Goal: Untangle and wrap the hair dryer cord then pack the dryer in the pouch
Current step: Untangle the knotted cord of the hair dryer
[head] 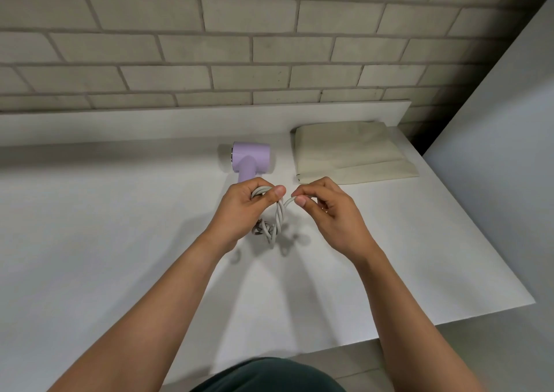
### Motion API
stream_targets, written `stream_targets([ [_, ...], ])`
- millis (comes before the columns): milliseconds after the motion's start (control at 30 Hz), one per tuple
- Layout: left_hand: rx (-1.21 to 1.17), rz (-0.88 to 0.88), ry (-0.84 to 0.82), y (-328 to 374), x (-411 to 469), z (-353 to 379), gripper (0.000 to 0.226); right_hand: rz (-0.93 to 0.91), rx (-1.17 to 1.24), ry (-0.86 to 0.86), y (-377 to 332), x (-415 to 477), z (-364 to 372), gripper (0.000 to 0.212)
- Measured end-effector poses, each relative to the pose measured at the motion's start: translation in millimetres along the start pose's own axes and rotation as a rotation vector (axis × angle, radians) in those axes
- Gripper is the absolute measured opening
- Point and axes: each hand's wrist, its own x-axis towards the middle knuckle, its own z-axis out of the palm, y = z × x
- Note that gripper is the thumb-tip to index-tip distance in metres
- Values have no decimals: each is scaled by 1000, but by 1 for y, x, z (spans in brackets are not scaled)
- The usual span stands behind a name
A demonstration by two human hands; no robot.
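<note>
Both forearms reached forward from the bottom of the view and met over the middle of the white counter [120, 211], the wrists slightly bent so that the two hands faced each other, almost touching at the thumbs. The left hand [248, 211] was curled round a bundle of loops of the grey cord [277, 217], its fingers wrapped over the top of the loops and its thumb laid flat across them, pointing toward the other hand. The right hand [329, 211] pinched a single strand of the same cord between the tips of thumb and forefinger, while its other fingers were folded loosely into the palm. Between the hands the strand curved down and joined a twisted length, two runs wound about each other, that hung to a knotted clump resting on the counter just below the left wrist.

The lilac hair dryer [250, 159] lay on the counter just beyond the left hand, barrel sideways with its metal-ringed end to the left, the handle pointing back toward the person and disappearing behind the left knuckles. The cream fabric pouch [353, 155] lay flat to the right of the dryer, near the back corner of the counter, apart from both hands. A wall [209, 47] of pale grey brick rose behind the counter, and a plain light panel [494, 152] stood at the right edge.
</note>
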Motion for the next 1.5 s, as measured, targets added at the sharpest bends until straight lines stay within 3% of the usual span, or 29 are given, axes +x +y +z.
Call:
stream_targets([
  [233, -16, -7, 29, 7, 3, 4, 27, 51, -23, -189, 1, 4, 3, 12],
  [467, 25, -93, 2, 10, 13, 6, 32, 90, 186, -2, 2, -9, -1, 31],
  [633, 111, -202, -105, 14, 18, 7, 43, 13, 82, 80, 5, -19, -5, 29],
  [867, 197, -183, -299, 27, 28, 7, 37, -237, -93, 110, 13, -25, 8, 35],
  [1033, 217, -192, -354, 28, 27, 11, 38, -242, -153, 79, 11, -25, 11, 29],
  [1167, 138, -189, -423, 27, 20, 18, 43, -265, -283, 176, 9, -26, 11, 21],
  [1367, 38, -136, -438, 20, 10, 21, 34, -280, -306, 178, 4, -29, 7, 23],
  [1500, 53, -80, -335, 12, 5, 18, 30, -294, -308, 152, 7, -31, 2, 19],
])
